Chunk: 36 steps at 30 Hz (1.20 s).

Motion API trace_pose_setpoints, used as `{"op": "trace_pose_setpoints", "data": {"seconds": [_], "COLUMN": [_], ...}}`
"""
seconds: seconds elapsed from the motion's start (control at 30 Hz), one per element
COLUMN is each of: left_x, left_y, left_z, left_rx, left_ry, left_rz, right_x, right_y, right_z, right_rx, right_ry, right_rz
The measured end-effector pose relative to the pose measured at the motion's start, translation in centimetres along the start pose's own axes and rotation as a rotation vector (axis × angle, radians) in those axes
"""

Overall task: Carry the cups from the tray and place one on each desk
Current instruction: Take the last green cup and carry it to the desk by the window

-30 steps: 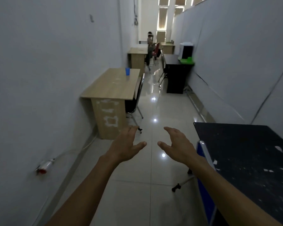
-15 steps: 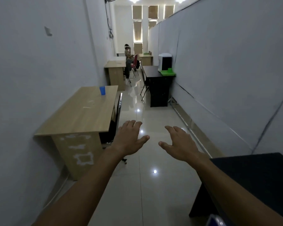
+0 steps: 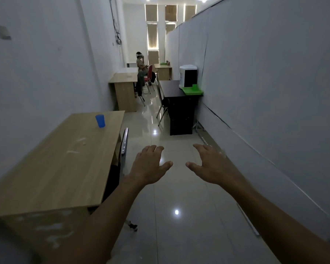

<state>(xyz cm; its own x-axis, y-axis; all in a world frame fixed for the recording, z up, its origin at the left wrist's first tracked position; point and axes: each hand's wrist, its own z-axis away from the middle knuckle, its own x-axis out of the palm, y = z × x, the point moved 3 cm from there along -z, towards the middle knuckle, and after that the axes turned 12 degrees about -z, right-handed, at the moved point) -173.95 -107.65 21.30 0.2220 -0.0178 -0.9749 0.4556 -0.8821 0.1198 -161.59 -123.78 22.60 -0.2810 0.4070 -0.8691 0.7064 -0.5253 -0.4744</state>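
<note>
Two empty hands, one cup set down, and we are between deliveries.

Our left hand [image 3: 151, 166] and right hand [image 3: 211, 166] hang out over the tiled aisle, fingers spread, holding nothing. A blue cup [image 3: 100, 121] stands upright near the far end of the wooden desk [image 3: 65, 164] on our left. Farther along, a green tray [image 3: 192, 90] sits on the black desk [image 3: 170, 88] beside a white dispenser [image 3: 188, 76]. We judge the next move is walking there to take another cup.

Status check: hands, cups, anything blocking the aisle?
Left hand and right hand open, empty. Blue cup upright on near desk. Aisle ahead clear.
</note>
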Motion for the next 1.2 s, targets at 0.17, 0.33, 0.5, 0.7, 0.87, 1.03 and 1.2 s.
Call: {"op": "trace_pose_setpoints", "data": {"seconds": [0.17, 0.33, 0.5, 0.7, 0.87, 1.03, 1.2], "left_x": [2.0, 4.0, 6.9, 10.5, 12.3, 13.8, 16.5], "left_y": [-4.4, -7.9, -9.9, -11.6, -11.7, -12.5, -13.7], "left_z": [-12.7, -24.8, -35.8, -51.5, -65.3, -77.6, -89.1], "left_rx": [0.032, 0.061, 0.085, 0.109, 0.112, 0.112, 0.123], "left_ry": [-0.023, -0.035, -0.087, -0.062, -0.078, -0.053, -0.033], "left_rz": [-0.016, -0.044, -0.032, -0.024, -0.013, 0.011, 0.05], "right_x": [1.2, 2.0, 3.0, 3.9, 2.5, 1.5, 2.3], "right_y": [1.3, 3.4, 6.6, 11.9, 17.1, 21.2, 24.9], "right_z": [-12.6, -24.5, -35.2, -49.7, -62.7, -74.7, -85.6], "right_rx": [0.038, 0.094, 0.135, 0.139, 0.137, 0.145, 0.155], "right_ry": [0.012, 0.002, 0.005, 0.013, 0.017, 0.02, 0.021], "right_rz": [-0.008, -0.053, -0.071, -0.1, -0.102, -0.098, -0.084]}}
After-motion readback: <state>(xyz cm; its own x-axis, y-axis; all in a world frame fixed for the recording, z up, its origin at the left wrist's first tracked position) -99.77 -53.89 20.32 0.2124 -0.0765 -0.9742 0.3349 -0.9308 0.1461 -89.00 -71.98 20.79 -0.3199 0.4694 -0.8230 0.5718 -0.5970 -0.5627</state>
